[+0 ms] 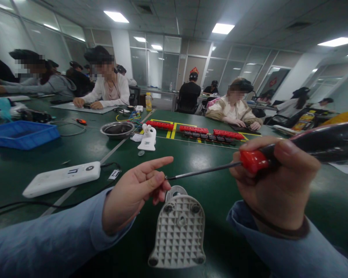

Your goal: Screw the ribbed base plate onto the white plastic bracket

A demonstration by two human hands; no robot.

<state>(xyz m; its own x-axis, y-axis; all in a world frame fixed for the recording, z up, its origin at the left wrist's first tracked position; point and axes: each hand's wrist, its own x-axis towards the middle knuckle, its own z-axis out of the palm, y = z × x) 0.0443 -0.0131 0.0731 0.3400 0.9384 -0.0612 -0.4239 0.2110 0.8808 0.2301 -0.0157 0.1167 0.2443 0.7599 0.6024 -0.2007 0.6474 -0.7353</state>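
My right hand point(274, 181) grips the red and black handle of a screwdriver point(208, 170), whose shaft points left. At its tip, the thumb and finger of my left hand point(136, 193) pinch a tiny metal piece that looks like a screw point(166, 177); my index finger stretches out above it. Just below the pinch, a light grey plastic base point(179, 231) shows its ribbed underside, with dark round pads at the corners and a hole near the top. A round part point(176, 191) shows behind its upper edge, close to my left fingertips.
Left of my hands lie a white power bank-like device point(63, 179) with a black cable and a blue tray point(23, 135). Farther back are a metal bowl point(117, 129), a white plastic bracket point(147, 138) and red strips point(193, 129). Several people sit around the tables.
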